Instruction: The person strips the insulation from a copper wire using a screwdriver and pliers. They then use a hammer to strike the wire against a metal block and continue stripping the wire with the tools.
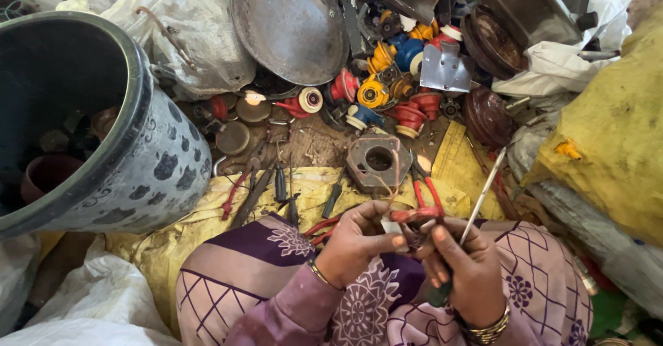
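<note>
Prying at a small red plastic coil part (pixel 413 216)

The left hand (pixel 356 242) is pinching it steady while the right hand (pixel 464 266) is gripping a long thin metal screwdriver (pixel 476 208), levering.

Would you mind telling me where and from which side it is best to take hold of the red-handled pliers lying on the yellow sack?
Probably by the two red handles of the pliers, coming from the near side, by the right hand. The handles point toward the person and lie bare on the yellow sack, while the jaw end sits up against the grey metal block.
</note>
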